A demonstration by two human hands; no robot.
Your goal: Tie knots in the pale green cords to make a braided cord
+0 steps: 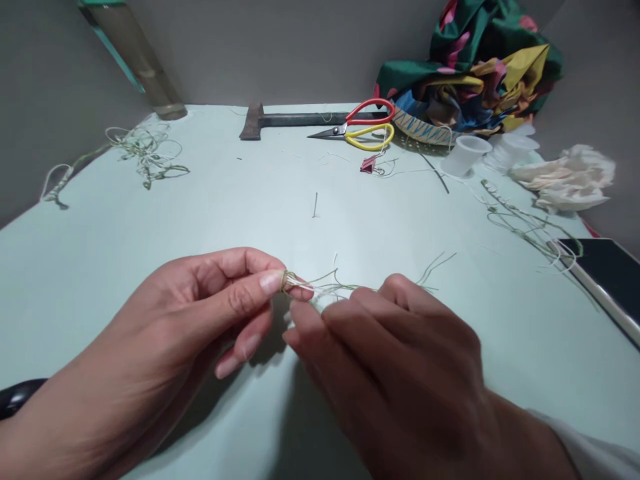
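Observation:
My left hand point(220, 313) pinches a small knotted loop of green and white cords point(290, 282) between thumb and index finger. From that knot, thin loose strands run to the right and pass behind the knuckles of my right hand point(400, 360). Close beside it, my right hand is closed with its fingers bent, gripping the cords just right of the knot. Its fingertips are mostly hidden from me. Loose cord ends point(433, 267) stick out beyond the right knuckles.
A needle or pin point(315, 205) lies ahead of my hands. Farther back are a hammer-like tool point(254, 122), scissors point(345, 130), a pink binder clip point(369, 165), plastic cups point(465, 155) and bunched cloth point(470, 67). Cord tangles point(150, 150) lie left; a dark phone-like slab point(607, 273) lies right.

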